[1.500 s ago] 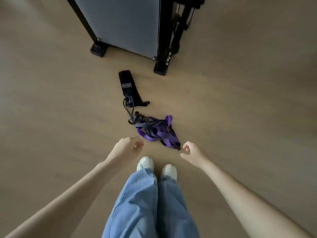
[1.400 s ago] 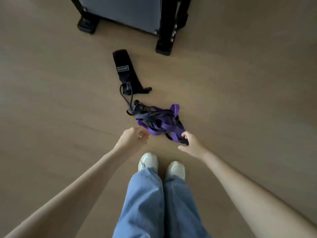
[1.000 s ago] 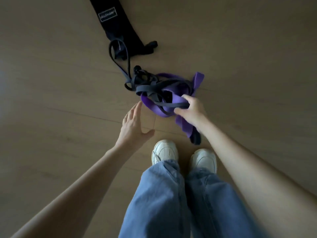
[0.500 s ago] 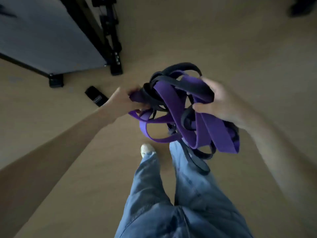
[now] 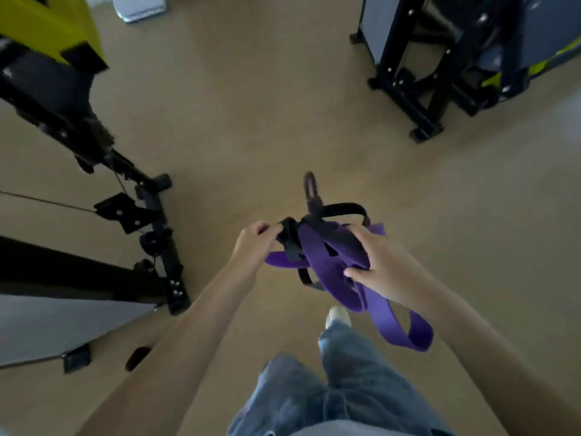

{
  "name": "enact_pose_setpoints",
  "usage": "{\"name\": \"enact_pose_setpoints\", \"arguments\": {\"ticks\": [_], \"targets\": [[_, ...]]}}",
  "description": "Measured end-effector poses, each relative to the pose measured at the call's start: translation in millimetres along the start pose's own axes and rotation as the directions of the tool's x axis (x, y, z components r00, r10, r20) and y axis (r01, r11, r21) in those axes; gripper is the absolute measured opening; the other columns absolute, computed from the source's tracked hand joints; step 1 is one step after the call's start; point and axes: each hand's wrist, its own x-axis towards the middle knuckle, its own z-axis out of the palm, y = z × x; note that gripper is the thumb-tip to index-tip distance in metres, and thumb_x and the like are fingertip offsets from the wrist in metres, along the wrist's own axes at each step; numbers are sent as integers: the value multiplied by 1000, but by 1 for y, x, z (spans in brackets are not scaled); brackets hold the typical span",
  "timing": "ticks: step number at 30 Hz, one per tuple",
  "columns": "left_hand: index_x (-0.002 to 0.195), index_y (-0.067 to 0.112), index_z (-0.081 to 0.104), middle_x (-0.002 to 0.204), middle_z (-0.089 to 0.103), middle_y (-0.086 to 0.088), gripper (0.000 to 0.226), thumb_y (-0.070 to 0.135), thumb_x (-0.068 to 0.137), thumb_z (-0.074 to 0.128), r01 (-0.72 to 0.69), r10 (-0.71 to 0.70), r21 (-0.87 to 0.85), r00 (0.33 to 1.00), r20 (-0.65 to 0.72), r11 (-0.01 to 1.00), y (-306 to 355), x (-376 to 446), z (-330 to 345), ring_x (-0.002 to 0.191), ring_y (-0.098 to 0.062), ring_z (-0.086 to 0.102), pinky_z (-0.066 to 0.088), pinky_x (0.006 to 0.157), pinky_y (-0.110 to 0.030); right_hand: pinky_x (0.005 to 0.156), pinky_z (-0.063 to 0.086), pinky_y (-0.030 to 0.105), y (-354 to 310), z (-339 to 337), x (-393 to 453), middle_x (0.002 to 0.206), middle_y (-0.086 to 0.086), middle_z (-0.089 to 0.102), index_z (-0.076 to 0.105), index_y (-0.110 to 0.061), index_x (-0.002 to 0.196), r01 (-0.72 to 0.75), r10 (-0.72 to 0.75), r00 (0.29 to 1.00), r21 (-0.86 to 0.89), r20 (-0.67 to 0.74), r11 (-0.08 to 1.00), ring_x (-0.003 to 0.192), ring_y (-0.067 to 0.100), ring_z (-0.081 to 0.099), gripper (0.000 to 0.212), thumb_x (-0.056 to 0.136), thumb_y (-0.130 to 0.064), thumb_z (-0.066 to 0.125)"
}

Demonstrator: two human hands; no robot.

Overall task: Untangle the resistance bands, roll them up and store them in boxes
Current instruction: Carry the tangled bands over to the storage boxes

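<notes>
Tangled resistance bands [image 5: 327,256] held in both hands above the floor [image 5: 251,105].

The left hand [image 5: 256,243], at 9 o'clock of the tangle, pinches a black strap with curled fingers; the right hand [image 5: 382,265], at 3 o'clock, grips the purple and black straps, fingers wrapped round them. One purple loop [image 5: 405,328] hangs toward 5 o'clock, above the jeans [image 5: 339,391] and a white shoe [image 5: 338,314]. Black gym frames stand at 9 o'clock [image 5: 157,247] and 1 o'clock [image 5: 418,80]; a yellow-green pad [image 5: 41,23] lies at 11 o'clock.
</notes>
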Motion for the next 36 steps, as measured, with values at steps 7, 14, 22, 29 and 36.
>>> {"name": "enact_pose_setpoints", "arguments": {"ticks": [7, 14, 22, 29, 36], "targets": [[144, 27, 19, 138, 20, 11, 89, 7, 77, 74, -309, 277, 86, 923, 266, 947, 97, 127, 9, 116, -5, 43, 45, 89, -25, 86, 41, 24, 23, -103, 168, 108, -11, 58, 54, -18, 125, 100, -100, 995, 111, -6, 989, 104, 11, 53, 48, 80, -8, 67], [139, 34, 29, 143, 40, 8, 97, 48, 59, 82, -246, 294, -165, 713, 637, 955, 223, 305, 14, 124, -7, 47, 43, 99, -25, 77, 49, 14, 41, -207, 363, 93, -16, 69, 62, -35, 99, 124, -126, 991, 594, -38, 795, 90, 0, 63, 48, 77, 8, 67], [105, 30, 53, 108, 64, -4, 54, 28, 59, 82, -54, 199, -316, 872, 448, 947, 376, 477, 21, 93, -18, 66, 56, 74, -37, 78, 46, 11, 50, -304, 571, 96, -20, 64, 57, -32, 105, 195, -70, 970, 580, -231, 791, 92, -4, 60, 48, 77, 5, 68], [86, 34, 54, 87, 61, 8, 44, -2, 69, 74, -370, 383, -119, 917, 113, 921, 483, 676, 29, 85, -9, 58, 50, 80, -30, 85, 47, 16, 117, -347, 771, 116, -8, 54, 38, -25, 130, 34, -21, 999, 398, -36, 917, 105, 5, 55, 59, 82, -7, 68], [94, 31, 53, 92, 58, 11, 46, -1, 69, 75, -409, 407, 21, 910, 79, 912, 597, 845, 12, 90, -16, 58, 51, 83, -32, 85, 38, 27, 172, -454, 972, 129, -5, 49, 47, -37, 124, -369, 306, 928, 418, 210, 830, 109, 10, 49, 57, 74, -39, 74]]}}
